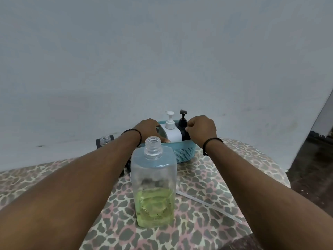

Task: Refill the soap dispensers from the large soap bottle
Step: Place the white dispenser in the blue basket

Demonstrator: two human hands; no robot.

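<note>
A large clear soap bottle (pixel 153 184) stands uncapped in front of me, about a third full of green liquid. Behind it a teal basket (pixel 182 152) holds a white pump dispenser (pixel 171 129) and a black pump dispenser (pixel 182 121). My left hand (pixel 147 129) reaches into the basket's left side beside the white dispenser; its fingers are hidden. My right hand (pixel 201 130) has curled fingers gripping the black dispenser at its neck. A small clear uncapped bottle (pixel 105 140) stands at the far left, behind my left forearm.
Everything sits on a table with a leopard-print cloth (pixel 198 222). A thin clear pump tube (pixel 207 203) lies on the cloth right of the large bottle. A grey wall rises close behind the basket. The dark floor lies off the right edge.
</note>
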